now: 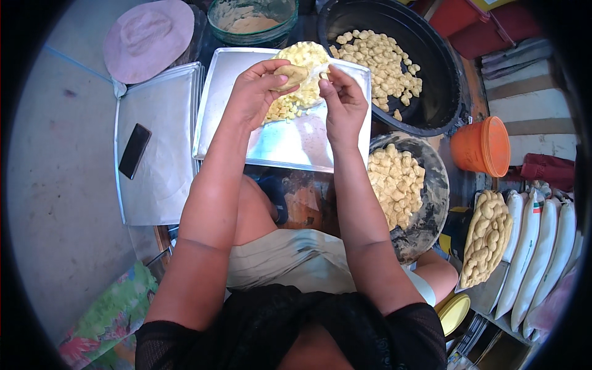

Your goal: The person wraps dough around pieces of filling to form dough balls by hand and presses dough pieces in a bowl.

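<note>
While both hands hover over the far edge of the metal tray (290, 145), the left hand (256, 92) curls around a flattened dough piece (291, 74), and the right hand (343, 102) pinches its rim with closed fingertips, above the yellow filling pile (305, 58).

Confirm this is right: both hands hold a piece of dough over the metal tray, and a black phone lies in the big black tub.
Not quite. The head view shows the phone lying on the stacked trays at the left, not in the black tub. Both hands, left and right, do hold dough over the metal tray.
</note>
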Demonstrator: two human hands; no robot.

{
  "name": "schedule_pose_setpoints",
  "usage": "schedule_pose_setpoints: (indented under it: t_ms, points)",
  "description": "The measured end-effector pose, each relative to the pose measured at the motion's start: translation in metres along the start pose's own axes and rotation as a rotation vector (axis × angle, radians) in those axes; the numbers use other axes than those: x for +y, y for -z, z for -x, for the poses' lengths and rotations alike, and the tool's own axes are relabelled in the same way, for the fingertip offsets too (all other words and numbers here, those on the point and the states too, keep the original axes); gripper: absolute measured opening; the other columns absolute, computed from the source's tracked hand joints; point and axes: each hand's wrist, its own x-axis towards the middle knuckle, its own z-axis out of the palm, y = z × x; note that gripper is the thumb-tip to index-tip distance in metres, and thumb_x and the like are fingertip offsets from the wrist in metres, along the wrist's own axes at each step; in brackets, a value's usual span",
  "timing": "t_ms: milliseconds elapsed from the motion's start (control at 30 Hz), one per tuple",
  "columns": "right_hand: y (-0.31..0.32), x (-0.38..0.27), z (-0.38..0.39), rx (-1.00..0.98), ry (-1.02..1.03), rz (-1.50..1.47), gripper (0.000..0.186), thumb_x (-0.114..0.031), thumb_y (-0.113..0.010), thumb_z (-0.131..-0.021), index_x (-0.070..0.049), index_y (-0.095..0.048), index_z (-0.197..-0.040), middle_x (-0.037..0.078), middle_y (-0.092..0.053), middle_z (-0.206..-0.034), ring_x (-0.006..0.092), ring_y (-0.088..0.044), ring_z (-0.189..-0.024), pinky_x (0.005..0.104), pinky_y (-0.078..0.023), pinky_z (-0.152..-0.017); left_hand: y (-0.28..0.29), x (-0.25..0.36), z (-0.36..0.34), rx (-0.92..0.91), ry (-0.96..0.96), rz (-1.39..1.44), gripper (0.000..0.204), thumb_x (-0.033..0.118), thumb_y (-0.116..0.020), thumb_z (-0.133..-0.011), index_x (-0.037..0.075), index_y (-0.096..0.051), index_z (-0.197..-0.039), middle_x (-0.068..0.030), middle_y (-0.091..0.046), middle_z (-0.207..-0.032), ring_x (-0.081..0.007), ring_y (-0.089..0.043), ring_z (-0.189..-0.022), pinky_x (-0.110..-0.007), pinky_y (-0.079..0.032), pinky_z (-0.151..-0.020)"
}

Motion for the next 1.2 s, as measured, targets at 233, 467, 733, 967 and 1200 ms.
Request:
schedule_pose_setpoints:
  t_ms: [233, 467, 733, 967, 1200]
  points:
    - [-0.007, -0.026, 0.001, -0.097, 0.176, 0.359, 0.019, -0.007, -0.073, -0.08, 0.001, -0.068, -0.097, 0.004, -0.065, -0.084, 0.0075, -0.056, -0.073, 0.0219, -0.046, -0.069, -0.021, -0.015, 0.006, -0.128, -0.035, 0.097, 0.038, 0.003, -0.061, -0.087, -0.004, -0.052, -0.124, -0.0125, -0.06, -0.112, -0.0204, -0.062, -0.101, -0.033, -0.051, -0.093]
    - [-0.001, -0.024, 0.011, 0.141, 0.231, 0.155, 0.02, -0.007, -0.071, -0.083, 0.001, -0.066, -0.101, 0.005, -0.065, -0.087, 0.0076, -0.056, -0.074, 0.0226, -0.047, -0.069, -0.041, -0.03, 0.008, -0.186, -0.077, 0.237, 0.04, 0.008, -0.059, -0.091, -0.004, -0.049, -0.127, -0.0167, -0.057, -0.12, -0.0215, -0.058, -0.11, -0.034, -0.048, -0.097]
    - [0.003, -0.037, 0.007, -0.079, 0.424, 0.87, 0.025, -0.023, -0.072, -0.081, -0.008, -0.069, -0.1, 0.014, -0.052, -0.128, 0.0305, -0.045, -0.114, 0.0441, -0.031, -0.098, -0.057, -0.03, 0.011, -0.154, -0.015, 0.276, 0.04, 0.01, -0.053, -0.095, -0.007, -0.044, -0.13, -0.0166, -0.057, -0.119, -0.0227, -0.058, -0.108, -0.034, -0.047, -0.097]
    - [0.02, -0.043, 0.004, -0.481, 0.185, 0.655, 0.021, -0.021, -0.064, -0.088, -0.003, -0.066, -0.097, 0.014, -0.048, -0.133, 0.0345, -0.043, -0.121, 0.0429, -0.033, -0.101, -0.075, -0.043, 0.021, -0.038, -0.223, 0.137, 0.062, 0.045, -0.042, -0.097, 0.004, -0.033, -0.142, -0.0171, -0.036, -0.14, -0.0239, -0.036, -0.131, -0.036, -0.031, -0.109]
    - [0.033, -0.06, 0.025, -0.194, -0.015, -0.024, 0.041, 0.004, -0.065, -0.077, -0.005, -0.044, -0.112, 0.01, -0.056, -0.102, 0.0094, -0.056, -0.093, 0.0242, -0.05, -0.073, -0.065, -0.03, 0.014, -0.559, -0.52, -0.654, 0.047, 0.035, -0.066, -0.084, 0.005, -0.056, -0.119, -0.008, -0.05, -0.117, -0.0183, -0.047, -0.113, -0.032, -0.037, -0.099]
